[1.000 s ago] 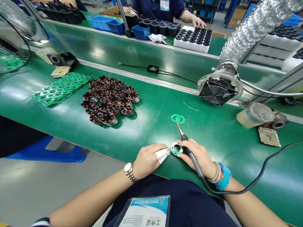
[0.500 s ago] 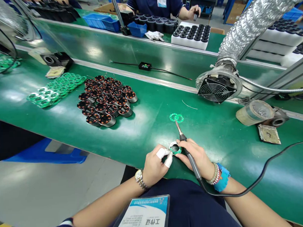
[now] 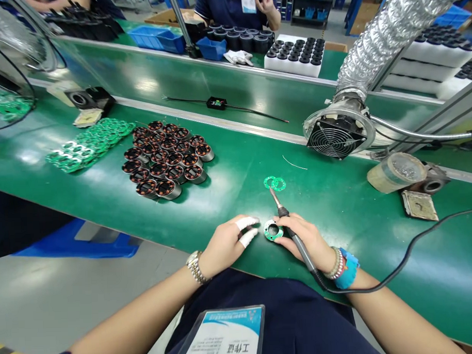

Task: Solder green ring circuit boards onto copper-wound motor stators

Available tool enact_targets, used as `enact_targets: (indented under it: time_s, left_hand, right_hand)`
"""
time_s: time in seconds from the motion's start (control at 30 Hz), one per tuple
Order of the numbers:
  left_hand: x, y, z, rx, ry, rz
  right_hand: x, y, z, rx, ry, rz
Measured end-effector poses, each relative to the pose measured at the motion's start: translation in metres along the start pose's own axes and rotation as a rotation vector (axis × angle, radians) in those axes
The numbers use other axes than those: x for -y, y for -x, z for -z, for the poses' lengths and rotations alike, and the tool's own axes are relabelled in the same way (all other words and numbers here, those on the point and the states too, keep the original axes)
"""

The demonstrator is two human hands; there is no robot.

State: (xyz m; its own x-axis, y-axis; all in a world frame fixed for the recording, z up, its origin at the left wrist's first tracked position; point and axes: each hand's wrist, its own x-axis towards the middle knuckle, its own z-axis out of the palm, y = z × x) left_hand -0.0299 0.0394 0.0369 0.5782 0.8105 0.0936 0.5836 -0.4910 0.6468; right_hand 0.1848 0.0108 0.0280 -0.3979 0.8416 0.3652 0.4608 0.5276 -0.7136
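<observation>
A round part with a green and white ring top is held at its right side between the thumb and finger of my right hand. A soldering iron also lies in that hand, its tip pointing up beside two overlapping green rings on the bench. Just left of the round part is my left hand, with white covers on two fingertips. Its thumb and forefinger are apart, with nothing visible between them, and it does not touch the part.
Copper-wound motor parts stand left of centre, beside stacked green boards. A fan on a foil duct, a plastic cup and a sponge tray are on the right. The iron's cable crosses the right side. A person works opposite.
My left hand has let go of the round part and moved left, its fingers parting. My right hand keeps its hold. Across the bench, the person's raised hand has moved left and up.
</observation>
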Motion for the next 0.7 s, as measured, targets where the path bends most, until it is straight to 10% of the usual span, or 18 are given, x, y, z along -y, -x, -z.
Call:
enact_targets:
  time_s: [0.23, 0.53, 0.7]
  left_hand:
    - [-0.003, -0.012, -0.003, 0.135, 0.105, 0.099]
    - [-0.001, -0.021, -0.007, 0.308, 0.907, 0.598]
    - [0.008, -0.013, 0.002, 0.195, 0.302, 0.112]
  right_hand:
    - [0.000, -0.004, 0.004, 0.055, -0.028, 0.004]
    - [0.004, 0.001, -0.006, -0.028, 0.066, 0.014]
    - [0.002, 0.000, -0.006, -0.036, 0.031, 0.026]
